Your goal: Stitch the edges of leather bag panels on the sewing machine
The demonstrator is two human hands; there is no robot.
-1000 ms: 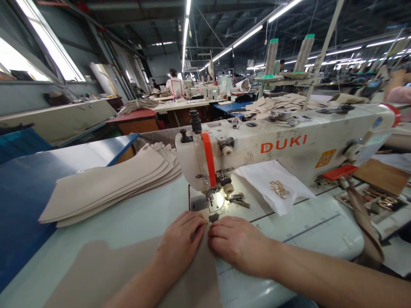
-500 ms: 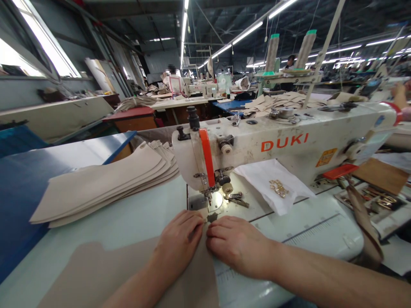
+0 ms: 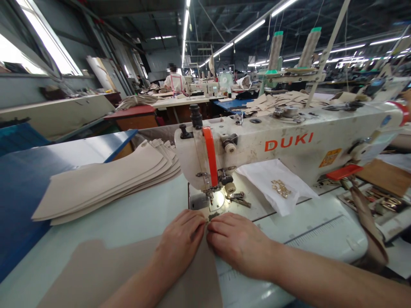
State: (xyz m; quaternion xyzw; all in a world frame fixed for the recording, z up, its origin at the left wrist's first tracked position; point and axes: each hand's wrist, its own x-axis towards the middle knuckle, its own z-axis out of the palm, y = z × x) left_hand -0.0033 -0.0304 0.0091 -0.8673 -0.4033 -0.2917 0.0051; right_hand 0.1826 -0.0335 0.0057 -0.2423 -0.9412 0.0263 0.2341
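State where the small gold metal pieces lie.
In the head view, right of centre: the gold pieces sit on a white sheet under the sewing machine arm, right of the needle.

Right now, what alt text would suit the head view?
A person's left hand and right hand, side by side, touch a beige fabric piece just before the needle of a white sewing machine. A stack of beige pieces lies left of the machine.

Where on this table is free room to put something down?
Free: the table between the stack of beige pieces and the beige piece under the left hand; also right of the right hand, below the white sheet. Crowded: needle area, far-right tray.
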